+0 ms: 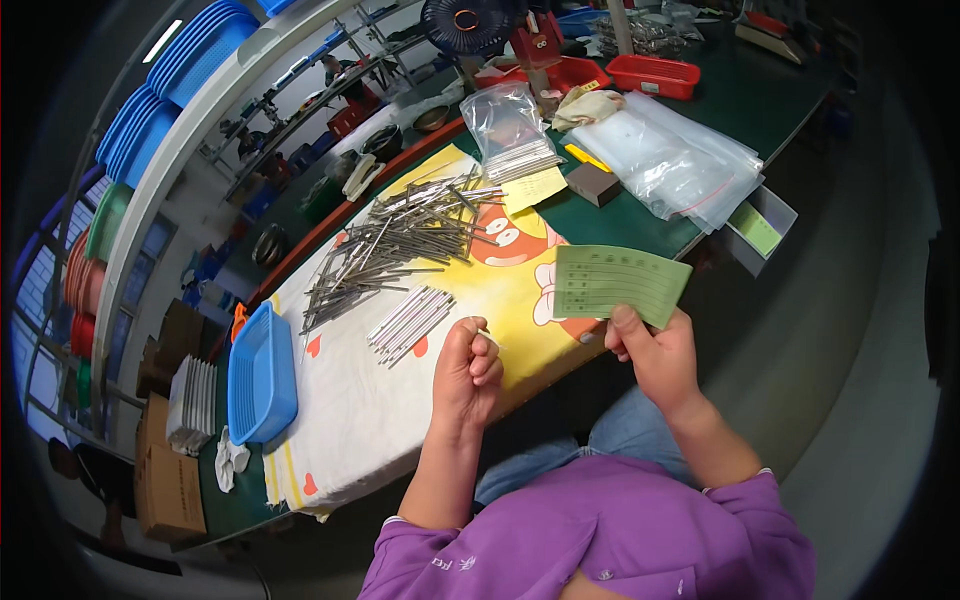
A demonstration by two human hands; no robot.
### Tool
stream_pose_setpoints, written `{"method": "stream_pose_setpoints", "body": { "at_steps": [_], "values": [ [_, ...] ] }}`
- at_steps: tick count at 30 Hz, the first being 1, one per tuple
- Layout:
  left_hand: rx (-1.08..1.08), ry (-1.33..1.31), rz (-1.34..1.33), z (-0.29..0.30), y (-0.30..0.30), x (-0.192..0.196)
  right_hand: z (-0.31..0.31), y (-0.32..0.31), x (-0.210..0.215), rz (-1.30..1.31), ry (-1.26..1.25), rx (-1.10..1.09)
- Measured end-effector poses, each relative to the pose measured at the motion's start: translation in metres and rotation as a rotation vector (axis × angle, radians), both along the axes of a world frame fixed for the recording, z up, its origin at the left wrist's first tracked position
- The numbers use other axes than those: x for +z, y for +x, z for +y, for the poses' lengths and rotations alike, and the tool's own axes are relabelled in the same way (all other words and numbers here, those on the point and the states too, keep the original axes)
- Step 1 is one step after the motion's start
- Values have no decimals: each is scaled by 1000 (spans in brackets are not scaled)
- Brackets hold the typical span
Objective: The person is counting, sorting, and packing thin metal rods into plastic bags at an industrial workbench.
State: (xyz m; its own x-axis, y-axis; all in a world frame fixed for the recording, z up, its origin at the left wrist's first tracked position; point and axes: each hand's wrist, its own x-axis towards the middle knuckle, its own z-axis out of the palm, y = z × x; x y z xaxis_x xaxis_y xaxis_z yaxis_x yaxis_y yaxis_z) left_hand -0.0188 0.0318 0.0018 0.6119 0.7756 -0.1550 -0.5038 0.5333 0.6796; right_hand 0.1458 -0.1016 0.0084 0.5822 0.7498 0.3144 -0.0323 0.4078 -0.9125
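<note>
A green printed slip of paper is pinched between the thumb and fingers of my right hand, held up past the table's near edge. My left hand is closed with the fingers curled in; a thin pale edge shows by the fingertips, too small to name. Just left of it, a neat bundle of thin metal rods lies on the patterned cloth. Behind that, a loose heap of dark metal rods is spread criss-cross.
A blue plastic basket stands at the table's left end. Farther back are clear plastic bags, a yellow cutter, a dark block, a bagged stack of rods and a red tray. An open drawer juts out at right.
</note>
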Motion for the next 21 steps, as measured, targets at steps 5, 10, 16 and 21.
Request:
{"method": "stream_pose_setpoints", "body": {
  "at_steps": [5, 10, 16, 21],
  "values": [
    [-31, 91, 47, -18, 5, 15, 36, 23, -1, -187, -291, 108],
    [26, 148, 164, -25, 9, 15, 51, 24, 2, -906, -493, -211],
    [-177, 98, 121, -28, 14, 4, 21, -3, 3, -1007, 216, -94],
    [-309, 291, 304, -33, 23, -2, 13, 7, -15, -1050, 268, -265]
  ]
}}
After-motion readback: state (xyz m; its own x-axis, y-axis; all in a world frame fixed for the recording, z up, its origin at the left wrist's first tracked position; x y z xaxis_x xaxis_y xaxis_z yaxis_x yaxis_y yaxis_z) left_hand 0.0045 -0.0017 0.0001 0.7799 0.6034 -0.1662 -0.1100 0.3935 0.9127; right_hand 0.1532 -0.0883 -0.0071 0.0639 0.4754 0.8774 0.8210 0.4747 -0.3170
